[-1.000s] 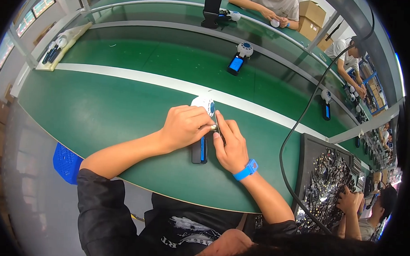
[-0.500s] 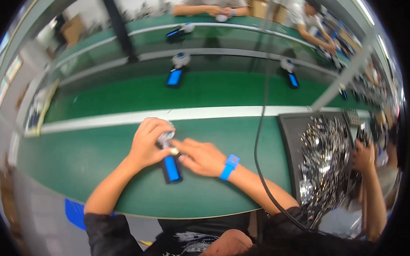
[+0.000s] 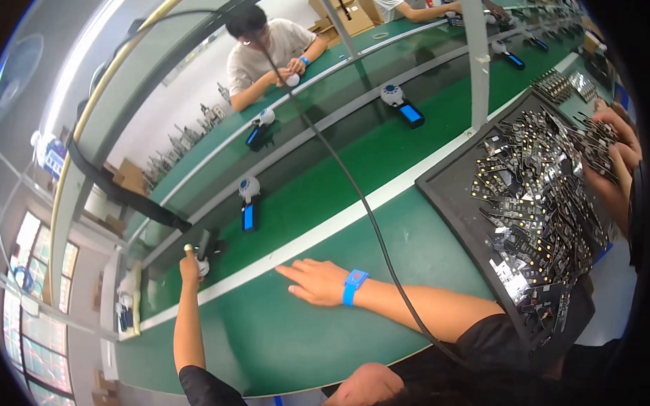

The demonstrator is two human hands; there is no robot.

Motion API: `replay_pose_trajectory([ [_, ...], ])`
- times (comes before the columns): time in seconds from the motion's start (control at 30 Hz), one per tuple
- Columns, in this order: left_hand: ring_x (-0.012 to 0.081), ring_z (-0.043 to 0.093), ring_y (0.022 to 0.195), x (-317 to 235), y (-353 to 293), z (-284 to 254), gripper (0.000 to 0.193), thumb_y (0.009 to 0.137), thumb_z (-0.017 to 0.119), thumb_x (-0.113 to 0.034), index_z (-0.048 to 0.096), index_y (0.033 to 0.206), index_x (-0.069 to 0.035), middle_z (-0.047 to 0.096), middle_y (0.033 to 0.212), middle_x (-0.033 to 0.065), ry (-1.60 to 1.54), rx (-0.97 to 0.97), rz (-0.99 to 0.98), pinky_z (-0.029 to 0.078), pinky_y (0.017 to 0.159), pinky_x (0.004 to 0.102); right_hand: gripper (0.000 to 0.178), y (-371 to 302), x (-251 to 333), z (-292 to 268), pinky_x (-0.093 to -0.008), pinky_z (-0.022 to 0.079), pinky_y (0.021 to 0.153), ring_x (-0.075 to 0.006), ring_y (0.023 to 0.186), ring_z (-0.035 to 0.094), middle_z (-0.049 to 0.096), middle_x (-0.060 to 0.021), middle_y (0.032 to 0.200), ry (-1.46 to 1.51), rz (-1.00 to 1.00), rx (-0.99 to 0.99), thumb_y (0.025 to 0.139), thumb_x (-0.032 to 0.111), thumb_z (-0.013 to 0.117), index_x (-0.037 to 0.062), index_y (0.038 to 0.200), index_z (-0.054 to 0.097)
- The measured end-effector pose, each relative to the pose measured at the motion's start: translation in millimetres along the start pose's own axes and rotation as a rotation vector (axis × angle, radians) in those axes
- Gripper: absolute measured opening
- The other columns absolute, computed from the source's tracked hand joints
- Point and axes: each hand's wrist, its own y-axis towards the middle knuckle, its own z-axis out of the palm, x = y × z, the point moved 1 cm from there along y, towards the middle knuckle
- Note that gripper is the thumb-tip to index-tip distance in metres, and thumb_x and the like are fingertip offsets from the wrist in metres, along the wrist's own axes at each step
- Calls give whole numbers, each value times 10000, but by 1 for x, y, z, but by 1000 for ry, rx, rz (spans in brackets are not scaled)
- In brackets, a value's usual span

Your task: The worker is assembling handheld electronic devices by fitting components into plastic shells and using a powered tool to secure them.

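Note:
My left hand (image 3: 189, 268) reaches far out to the left over the green belt, its thumb in a pale finger cover. It grips a handheld device (image 3: 204, 268) by its round white head; the dark handle points away from me, and my fingers are partly hidden. My right hand (image 3: 314, 281) lies over the green worktable (image 3: 263, 344), palm down, fingers stretched out and holding nothing. A blue band (image 3: 354, 286) circles that wrist. Further along the belt lies a similar device (image 3: 249, 204) with a round white head and a blue panel on its black handle.
A black tray (image 3: 447, 186) heaped with small circuit boards (image 3: 532, 203) stands at the right. Beside it, another person's hand (image 3: 613, 152) holds several boards. A black cable (image 3: 361, 193) hangs across the view. Another device (image 3: 402, 105) lies farther back; a person (image 3: 269, 51) sits opposite.
My left hand has carried the device from the worktable to the far left, over the belt. My right hand has come away from the device. The view has turned and tilted.

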Motion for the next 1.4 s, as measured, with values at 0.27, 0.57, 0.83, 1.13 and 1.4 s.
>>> replay_pose_trajectory([
  [0.27, 311, 671, 974, -3, 193, 36, 697, 945, 533, -604, 579, 1320, -18, 648, 1161, 169, -828, -82, 173, 556, 778, 465, 441, 12, -4, 19, -476, 547, 856, -356, 1066, 619, 614, -164, 1124, -75, -84, 35, 951, 231, 588, 46, 1350, 547],
  [0.57, 403, 698, 991, -82, 70, 123, 601, 863, 694, -468, 674, 1087, 89, 725, 998, 253, 372, -32, 443, 534, 887, 417, 362, 17, -16, 29, -473, 533, 890, -353, 1087, 605, 599, -154, 1147, -14, -143, 88, 924, 172, 578, 26, 1253, 610],
  [0.83, 380, 703, 882, -138, -126, 119, 403, 895, 688, -323, 681, 1034, 55, 721, 988, 251, 105, 307, 573, 537, 786, 429, 250, 46, -34, -60, -518, 566, 823, -394, 983, 692, 703, -202, 1025, -514, 10, 350, 784, 118, 593, 51, 989, 718],
  [1.13, 290, 708, 799, -102, -199, 112, 268, 891, 687, -157, 700, 1108, 0, 737, 945, 193, -203, 379, 627, 548, 767, 362, 312, -83, -37, -300, -453, 594, 820, -341, 1015, 738, 763, -162, 1076, -1249, 928, 759, 832, 225, 635, 65, 1062, 774],
  [1.4, 147, 678, 908, -84, -188, 124, 147, 905, 711, -51, 705, 1043, 0, 721, 939, 43, -696, 574, 445, 553, 843, 313, 320, -114, -24, -294, -498, 571, 879, -426, 1004, 704, 713, -281, 1070, -1102, 967, 256, 838, 236, 642, -9, 1023, 734],
])
